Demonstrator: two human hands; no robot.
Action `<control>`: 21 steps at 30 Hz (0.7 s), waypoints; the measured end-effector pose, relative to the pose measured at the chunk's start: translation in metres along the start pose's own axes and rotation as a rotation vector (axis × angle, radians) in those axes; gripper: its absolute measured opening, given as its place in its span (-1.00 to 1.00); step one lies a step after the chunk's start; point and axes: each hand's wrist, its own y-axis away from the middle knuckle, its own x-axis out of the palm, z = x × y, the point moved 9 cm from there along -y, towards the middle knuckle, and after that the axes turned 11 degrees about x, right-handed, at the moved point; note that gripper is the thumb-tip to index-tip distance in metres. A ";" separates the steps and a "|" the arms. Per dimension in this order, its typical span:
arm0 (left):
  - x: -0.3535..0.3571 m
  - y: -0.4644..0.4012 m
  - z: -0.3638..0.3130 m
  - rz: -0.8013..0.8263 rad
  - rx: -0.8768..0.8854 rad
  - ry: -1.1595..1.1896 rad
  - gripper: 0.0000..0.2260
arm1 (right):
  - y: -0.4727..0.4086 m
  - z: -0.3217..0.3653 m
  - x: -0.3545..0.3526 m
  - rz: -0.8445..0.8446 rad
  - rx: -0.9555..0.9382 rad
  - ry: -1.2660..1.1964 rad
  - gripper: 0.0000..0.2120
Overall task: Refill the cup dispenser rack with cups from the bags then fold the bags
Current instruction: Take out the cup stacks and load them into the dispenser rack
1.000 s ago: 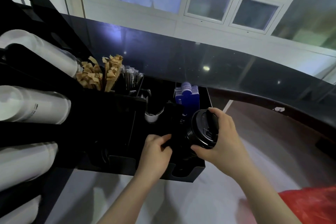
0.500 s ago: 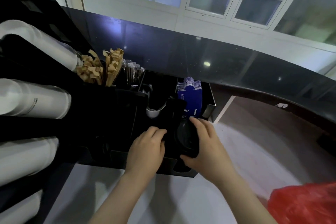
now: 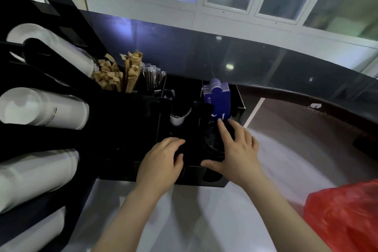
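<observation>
Head view, compared with a second back: stack of black lids [image 3: 212, 141] no longer held up in the air, now pushed down into the right-hand slot of the black organiser [image 3: 192, 176]. Right hand [image 3: 239, 151] spread flat over the lids, fingers [image 3: 223, 131] straight and pressing, thumb along the slot's front edge. Left hand [image 3: 161, 161] curled over the divider beside that slot, gripping it, apparently to steady the organiser. Judged as a seating step nearly finished; lids lodged, not cups.

White cup stacks [image 3: 43, 108] lying sideways in the dispenser rack [image 3: 24, 137] at far left, channels looking well filled. Red bag [image 3: 343, 217] slumped on the tabletop [image 3: 204, 221] at lower right, not yet folded. Blue sleeves [image 3: 217, 98] standing just behind the lids, touching the fingertips and crowding the slot. Brown stirrers [image 3: 120, 73] and wrapped straws [image 3: 153, 75] upright further back, well out of the way.
</observation>
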 end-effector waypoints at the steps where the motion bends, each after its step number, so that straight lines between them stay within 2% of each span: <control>1: -0.001 0.000 -0.001 0.005 0.005 0.007 -0.62 | 0.002 0.002 -0.005 -0.023 -0.006 -0.018 0.10; 5: -0.006 -0.002 -0.016 0.031 0.080 0.030 -0.51 | 0.013 0.007 -0.025 -0.074 -0.016 -0.111 -0.05; 8: -0.008 -0.005 -0.036 0.061 0.180 0.052 -0.47 | 0.030 0.000 -0.033 -0.077 0.009 -0.272 -0.22; 14: 0.004 -0.008 -0.089 0.066 0.346 0.183 -0.45 | 0.089 -0.065 -0.052 -0.187 0.226 -0.536 -0.46; 17: 0.028 -0.009 -0.124 0.092 0.396 0.276 -0.46 | 0.136 -0.121 -0.069 -0.314 0.399 -0.540 -0.56; 21: 0.073 -0.003 -0.184 0.208 0.516 0.344 -0.49 | 0.213 -0.197 -0.098 -0.525 0.618 -0.296 -0.67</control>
